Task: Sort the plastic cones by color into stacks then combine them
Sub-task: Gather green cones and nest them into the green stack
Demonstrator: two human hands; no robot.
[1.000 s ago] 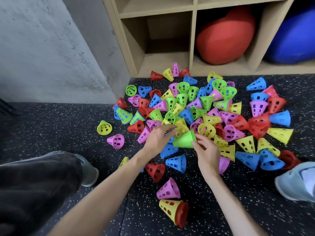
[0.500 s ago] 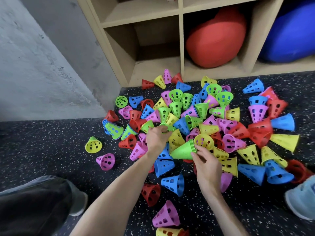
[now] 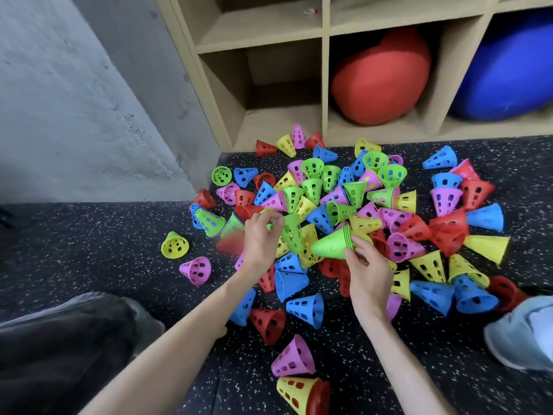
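Green stack of nested cones (image 3: 330, 246) lay sideways in the right hand (image 3: 366, 271), fingers curled around its wide rim, tip toward 9 o'clock. Left hand (image 3: 261, 238) pinched a single green cone (image 3: 291, 232) just beside it at 9 o'clock. Mixed cone pile (image 3: 389, 211) spread over speckled floor (image 3: 89, 244), from 12 to 3 o'clock of the hands

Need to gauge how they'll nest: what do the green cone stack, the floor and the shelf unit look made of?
Green cone stack: thin moulded plastic by the look, smooth with a slight sheen and thin rims layered at its wide end. Floor: probably rubber matting, matt black with pale flecks. Shelf unit: seemingly laminated board, flat pale wood tone.
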